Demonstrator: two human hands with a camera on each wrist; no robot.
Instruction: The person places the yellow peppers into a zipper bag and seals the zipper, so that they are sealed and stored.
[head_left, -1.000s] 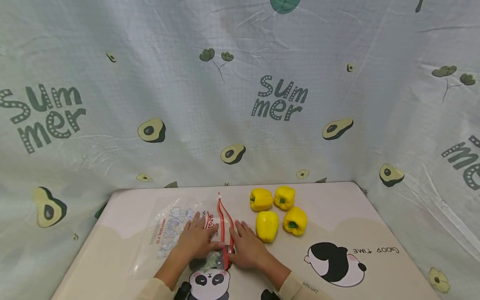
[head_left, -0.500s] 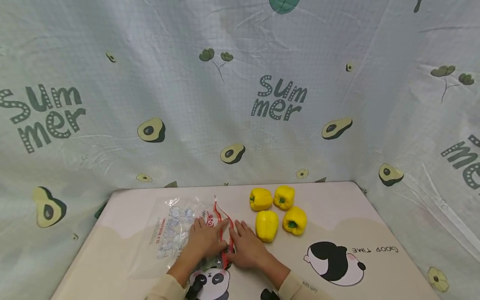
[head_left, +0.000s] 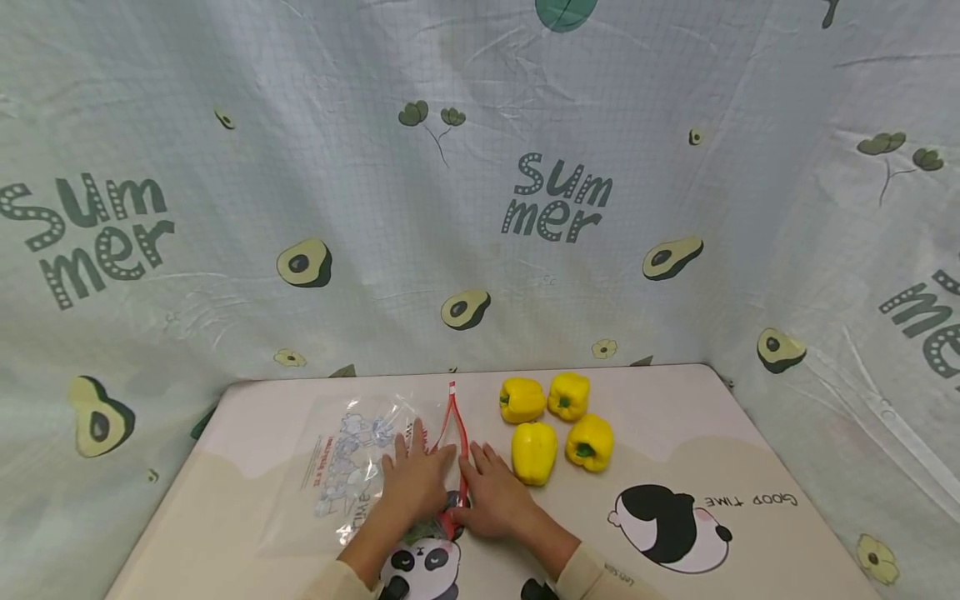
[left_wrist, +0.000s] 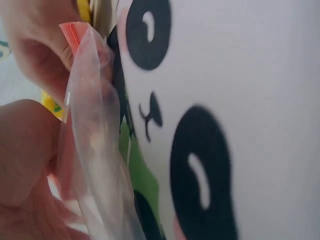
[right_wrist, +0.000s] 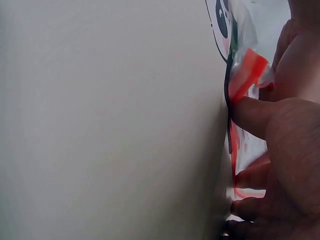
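A clear plastic zip bag (head_left: pixel 330 500) with a red zip strip (head_left: pixel 462 433) and blue printing lies flat on the table. My left hand (head_left: pixel 416 483) rests on its upper layer near the mouth, fingers spread and mostly straight. Along the bag's edge, my right hand (head_left: pixel 495 496) presses the lower red strip with extended fingers and thumb. Between the hands the two strips stand apart, joined at the far corner. In the left wrist view the bag's near red corner (left_wrist: pixel 75 35) lifts off the table; in the right wrist view the right thumb (right_wrist: pixel 255 115) touches the red strip.
Several yellow bell peppers (head_left: pixel 534 454) stand in a group to the right of the bag, just beyond my right hand. The table (head_left: pixel 660 433) has panda prints and a rounded back edge. A printed curtain (head_left: pixel 375 208) hangs behind and at both sides.
My left hand has moved right toward the mouth and drawn the upper strip back to the left. The far zip corner has shifted right. My right hand and the peppers stay put.
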